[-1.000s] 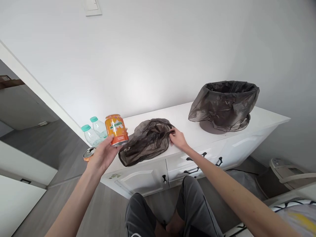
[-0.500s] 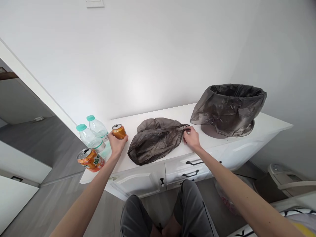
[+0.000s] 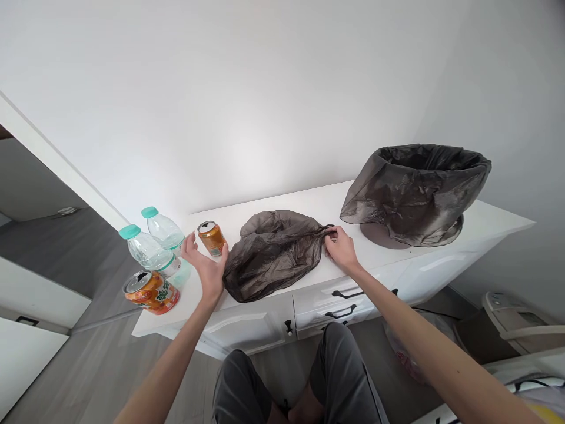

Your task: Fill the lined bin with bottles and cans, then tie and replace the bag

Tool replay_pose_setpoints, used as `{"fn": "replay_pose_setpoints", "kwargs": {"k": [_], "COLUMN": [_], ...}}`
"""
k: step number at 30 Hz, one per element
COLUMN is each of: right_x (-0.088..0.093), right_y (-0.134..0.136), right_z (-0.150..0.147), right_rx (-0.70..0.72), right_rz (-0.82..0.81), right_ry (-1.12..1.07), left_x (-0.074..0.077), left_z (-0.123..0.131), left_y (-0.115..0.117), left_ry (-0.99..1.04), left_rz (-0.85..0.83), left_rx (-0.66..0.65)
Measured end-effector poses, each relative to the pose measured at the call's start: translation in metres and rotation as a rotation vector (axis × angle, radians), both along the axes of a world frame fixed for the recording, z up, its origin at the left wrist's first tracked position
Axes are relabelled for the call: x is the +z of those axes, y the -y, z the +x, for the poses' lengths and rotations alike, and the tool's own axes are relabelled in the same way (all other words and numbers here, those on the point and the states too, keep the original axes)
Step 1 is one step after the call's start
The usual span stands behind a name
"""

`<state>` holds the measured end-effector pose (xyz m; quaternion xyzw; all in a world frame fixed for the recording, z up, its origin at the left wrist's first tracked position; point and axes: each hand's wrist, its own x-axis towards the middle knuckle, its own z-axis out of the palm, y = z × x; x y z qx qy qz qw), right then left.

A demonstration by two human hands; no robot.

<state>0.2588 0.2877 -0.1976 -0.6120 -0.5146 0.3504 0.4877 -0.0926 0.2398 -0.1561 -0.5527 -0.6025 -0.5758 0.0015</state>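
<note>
A gold drink can (image 3: 212, 238) stands upright on the white cabinet top. My left hand (image 3: 206, 263) is open just in front of it, thumb and fingers spread to either side, the thumb close to the can. A dark, see-through plastic bag (image 3: 276, 256) lies spread on the cabinet top, its mouth facing left. Its gathered right end is pinched in my right hand (image 3: 341, 246). Left of my left hand are two clear plastic bottles with teal caps, a front bottle (image 3: 150, 252) and a rear bottle (image 3: 164, 229). Nearer the edge stands an orange drink can (image 3: 152, 292).
A bin lined with a dark plastic bag (image 3: 415, 197) stands on the right of the white cabinet (image 3: 251, 330). Black handles mark its drawers. A white wall (image 3: 265, 106) rises behind. A grey appliance (image 3: 512, 318) is at lower right.
My left hand has loosened from the gold can and spread its fingers. The can remains standing. My right hand keeps its pinch on the bag. The view has shifted slightly.
</note>
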Motion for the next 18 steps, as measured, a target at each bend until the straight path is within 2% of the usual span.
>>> {"fn": "replay_pose_setpoints", "kwargs": {"k": [1, 3, 5, 7, 9, 12, 18], "right_x": [0.0, -0.001, -0.003, -0.005, -0.006, -0.008, -0.009], "right_y": [0.0, 0.001, 0.0, 0.0, 0.0, -0.001, -0.003], "right_z": [0.0, 0.0, 0.0, 0.001, 0.002, 0.002, 0.001], "right_rx": [0.004, 0.01, 0.013, 0.016, 0.019, 0.018, 0.016], "right_rz": [0.001, 0.008, 0.015, 0.016, 0.019, 0.025, 0.036], "right_ry": [0.004, 0.015, 0.024, 0.028, 0.028, 0.028, 0.06], "left_x": [0.002, 0.002, -0.004, -0.014, -0.024, -0.034, -0.035], "left_z": [0.007, 0.017, 0.019, 0.013, 0.003, -0.015, -0.043], "left_y": [0.009, 0.019, 0.019, 0.01, -0.003, -0.023, -0.051], "left_ry": [-0.024, -0.032, 0.036, 0.131, 0.196, 0.228, 0.236], "left_rz": [0.039, 0.022, -0.112, -0.23, -0.286, -0.284, -0.251], "left_rx": [-0.029, -0.172, -0.354, -0.426, -0.413, -0.369, -0.297]}}
